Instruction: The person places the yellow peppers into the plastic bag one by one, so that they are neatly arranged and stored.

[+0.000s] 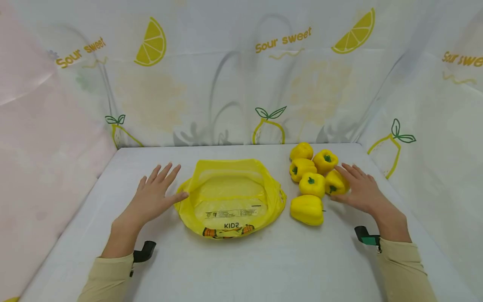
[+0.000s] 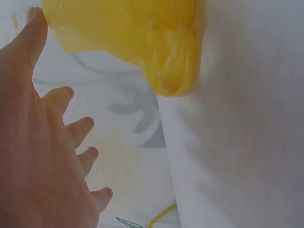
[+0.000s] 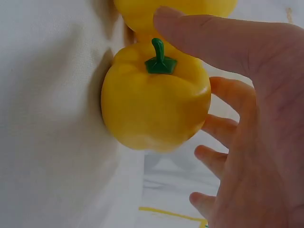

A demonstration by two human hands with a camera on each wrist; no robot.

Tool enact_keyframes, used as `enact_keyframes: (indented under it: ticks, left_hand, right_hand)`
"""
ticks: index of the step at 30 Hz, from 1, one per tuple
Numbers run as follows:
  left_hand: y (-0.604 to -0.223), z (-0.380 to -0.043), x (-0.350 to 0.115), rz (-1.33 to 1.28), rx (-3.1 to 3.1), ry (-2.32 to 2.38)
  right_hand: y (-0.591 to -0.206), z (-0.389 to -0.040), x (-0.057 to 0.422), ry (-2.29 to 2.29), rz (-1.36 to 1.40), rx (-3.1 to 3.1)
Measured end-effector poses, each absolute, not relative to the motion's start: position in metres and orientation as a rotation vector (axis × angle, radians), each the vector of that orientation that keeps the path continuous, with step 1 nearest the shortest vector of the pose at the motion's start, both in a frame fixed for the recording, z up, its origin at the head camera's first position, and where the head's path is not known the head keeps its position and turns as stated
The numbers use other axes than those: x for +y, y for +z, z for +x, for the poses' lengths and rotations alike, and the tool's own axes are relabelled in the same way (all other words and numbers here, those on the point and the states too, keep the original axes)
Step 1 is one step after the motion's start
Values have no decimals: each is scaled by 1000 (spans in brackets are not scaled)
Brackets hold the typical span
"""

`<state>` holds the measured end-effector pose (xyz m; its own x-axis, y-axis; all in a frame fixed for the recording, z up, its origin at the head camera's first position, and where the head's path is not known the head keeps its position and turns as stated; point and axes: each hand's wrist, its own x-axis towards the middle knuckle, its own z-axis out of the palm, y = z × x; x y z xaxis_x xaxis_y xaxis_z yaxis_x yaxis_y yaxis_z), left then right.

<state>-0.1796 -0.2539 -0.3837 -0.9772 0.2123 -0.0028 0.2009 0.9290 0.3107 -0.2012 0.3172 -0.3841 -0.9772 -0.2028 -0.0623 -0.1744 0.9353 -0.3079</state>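
A: How will the nearest pepper [image 1: 335,183] handle?
B: Probably light, firm, slick; grip round the sides.
A: Where is it?
B: Right of frame, at the right hand [image 1: 361,191], between wide-spread thumb and fingers; contact unclear.
A: Left hand [image 1: 151,201]?
B: Spread wide, thumb by the bag [image 1: 230,188].

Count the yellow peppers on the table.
6, all right of the yellow bag: rearmost pepper, left pepper and right pepper just before it, middle pepper, pepper beside the right hand, nearest pepper. None seems hidden.
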Motion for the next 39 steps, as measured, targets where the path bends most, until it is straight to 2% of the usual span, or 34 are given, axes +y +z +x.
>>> enact_keyframes:
  ticks: [18,30,39]
  left_hand:
    - [-390,-180,-235,636,2979,665]
    - [-397,-180,-229,481,2864,736]
    - [-394,-182,-224,483,2836,764]
  right_hand:
    - [-386,-196,311,-526,-304,2902]
    - [-385,-201,306,-367,-292,3034]
    - [-383,-203,311,-416,-264,3020]
